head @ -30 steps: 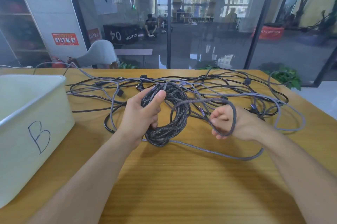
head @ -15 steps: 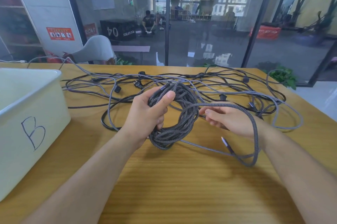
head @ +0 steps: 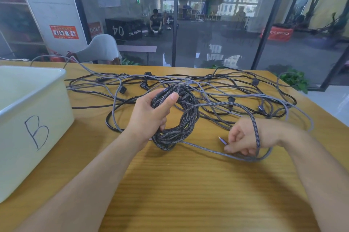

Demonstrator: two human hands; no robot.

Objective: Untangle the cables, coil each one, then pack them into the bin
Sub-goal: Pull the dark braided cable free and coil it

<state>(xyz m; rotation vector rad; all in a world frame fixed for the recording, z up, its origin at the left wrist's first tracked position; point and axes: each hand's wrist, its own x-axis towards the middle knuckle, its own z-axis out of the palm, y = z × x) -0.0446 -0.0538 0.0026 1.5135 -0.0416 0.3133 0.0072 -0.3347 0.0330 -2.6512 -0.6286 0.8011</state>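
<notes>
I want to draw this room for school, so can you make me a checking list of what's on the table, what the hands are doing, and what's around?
Surface: wooden table, grain showing.
Job's things: braided coil in the left hand; white bin marked B at the table's left, nothing seen of its inside.
Clutter: nothing seen besides cables.
Hands: left hand grips the coil, thumb on top; right hand is curled round the braided cable's loose end, which loops over its wrist.
Cables: tangle of black and grey cables spread across the far side.
Surroundings: glass wall, grey chair behind the table.
</notes>
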